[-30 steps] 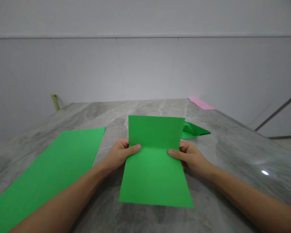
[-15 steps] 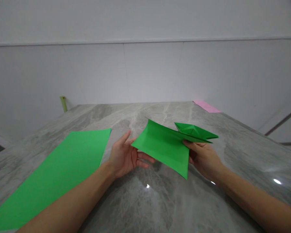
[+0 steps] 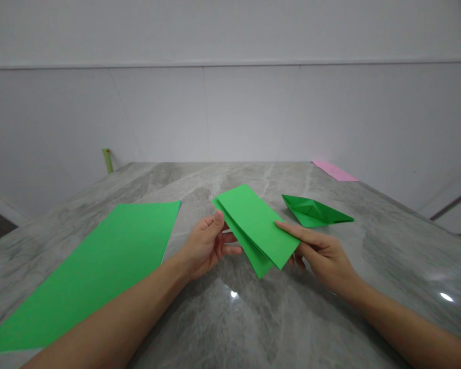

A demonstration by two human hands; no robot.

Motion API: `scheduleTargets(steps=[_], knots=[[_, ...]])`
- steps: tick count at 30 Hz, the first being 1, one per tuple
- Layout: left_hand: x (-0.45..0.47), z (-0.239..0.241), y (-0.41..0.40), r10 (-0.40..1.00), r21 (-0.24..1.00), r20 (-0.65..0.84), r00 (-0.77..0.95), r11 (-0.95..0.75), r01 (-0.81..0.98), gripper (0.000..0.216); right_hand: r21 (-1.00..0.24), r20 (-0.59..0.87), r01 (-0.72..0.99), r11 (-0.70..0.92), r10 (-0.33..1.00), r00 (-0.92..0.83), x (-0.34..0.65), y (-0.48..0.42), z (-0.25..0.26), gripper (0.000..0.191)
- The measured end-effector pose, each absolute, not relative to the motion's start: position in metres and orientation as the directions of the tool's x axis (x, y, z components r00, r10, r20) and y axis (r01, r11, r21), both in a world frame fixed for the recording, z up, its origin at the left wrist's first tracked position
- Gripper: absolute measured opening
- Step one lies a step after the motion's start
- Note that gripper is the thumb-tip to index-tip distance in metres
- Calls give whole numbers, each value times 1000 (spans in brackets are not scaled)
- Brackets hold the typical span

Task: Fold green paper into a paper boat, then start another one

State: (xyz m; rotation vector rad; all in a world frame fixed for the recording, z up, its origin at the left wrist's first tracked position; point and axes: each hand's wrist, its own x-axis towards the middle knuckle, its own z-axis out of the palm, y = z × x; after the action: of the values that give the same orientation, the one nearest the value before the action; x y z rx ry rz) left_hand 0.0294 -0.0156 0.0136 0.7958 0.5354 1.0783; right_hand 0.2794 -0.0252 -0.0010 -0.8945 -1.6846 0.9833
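Note:
Between my two hands, above the table, is a sheet of green paper (image 3: 255, 223) folded over, its two layers slightly apart along the near left edge. My left hand (image 3: 207, 243) pinches its left corner, thumb in front. At the right end, my right hand (image 3: 318, 251) grips the paper with a finger laid on top and the others underneath. A folded green paper boat (image 3: 315, 211) rests on the table just beyond my right hand, touched by neither hand.
A large stack of green paper (image 3: 100, 266) lies on the left of the grey marbled table (image 3: 230, 328), partly under my left forearm. Pink paper (image 3: 335, 170) is at the far right corner. A light-green strip (image 3: 107, 160) stands at the far left by the white wall.
The green paper has turned and now shows as a narrower folded piece. My left hand, open beneath it before, has closed on its left corner. The boat stayed on the table.

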Motion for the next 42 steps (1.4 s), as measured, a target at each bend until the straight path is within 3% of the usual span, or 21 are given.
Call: scheduleTargets(steps=[7,15,21,25,28,36,42], knots=[[30,9,-15,929,821,-17,369,223,-526,44,-687,558,251,682,717,-417,279,-29,7,55],[30,9,-14,925,851,-45,378,234,-470,44,-552,609,327,767,639,-470,279,-28,6,62],[32,7,-15,937,915,-90,336,211,-343,38,-656,539,339,674,733,-415,282,-29,0,63],[35,6,-15,941,913,-127,315,235,-334,39,-853,376,245,462,868,-325,278,-32,-4,71],[36,7,-16,925,900,-144,353,270,-342,37,-926,276,173,336,914,-297,274,-33,-3,67],[41,6,-21,857,866,-273,438,417,-277,13,-913,263,262,311,943,-205,275,-31,-4,69],[40,9,-19,837,840,-361,412,483,-246,19,-859,266,371,352,928,-263,279,-30,-7,72]])
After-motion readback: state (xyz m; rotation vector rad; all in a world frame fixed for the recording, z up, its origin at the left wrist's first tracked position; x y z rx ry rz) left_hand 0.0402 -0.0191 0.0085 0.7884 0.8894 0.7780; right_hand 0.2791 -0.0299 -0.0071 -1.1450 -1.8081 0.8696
